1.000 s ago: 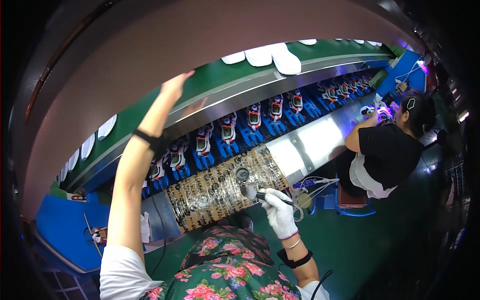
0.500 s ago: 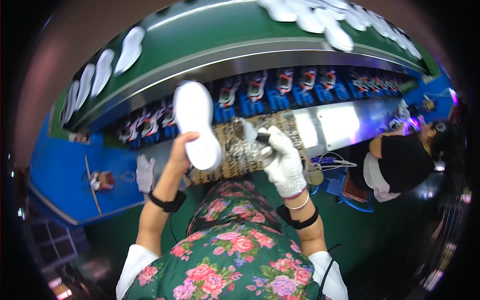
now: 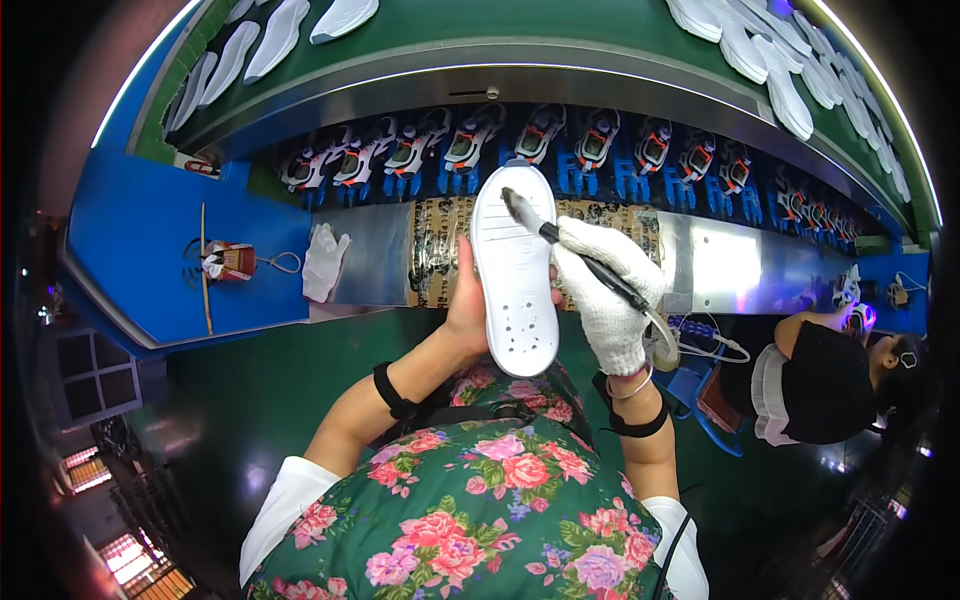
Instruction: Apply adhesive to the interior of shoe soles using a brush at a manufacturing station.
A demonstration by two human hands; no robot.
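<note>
My bare left hand (image 3: pixel 466 302) grips a white shoe sole (image 3: pixel 513 270) from beneath, with the thumb along its left edge and fingertips showing at the right. The sole's face is turned up, with thin lines across its upper half and small holes near the heel. In a white knit glove, my right hand (image 3: pixel 612 285) is closed around the black handle of a brush (image 3: pixel 532 217). A tube runs from the lower end of the handle. The dark bristle tip rests on or just over the upper part of the sole.
A taped cardboard sheet (image 3: pixel 432 245) covers the bench behind the sole. Beyond it, several shoe uppers (image 3: pixel 470 140) stand on blue racks. More white soles (image 3: pixel 790 90) lie on the green belt (image 3: pixel 520 25). A white glove (image 3: pixel 325 262) lies to the left; a co-worker (image 3: pixel 825 375) sits at right.
The sole has moved right, in front of my body, and its lined face now shows. My right hand has brought the brush from the cardboard to the sole. My view has shifted.
</note>
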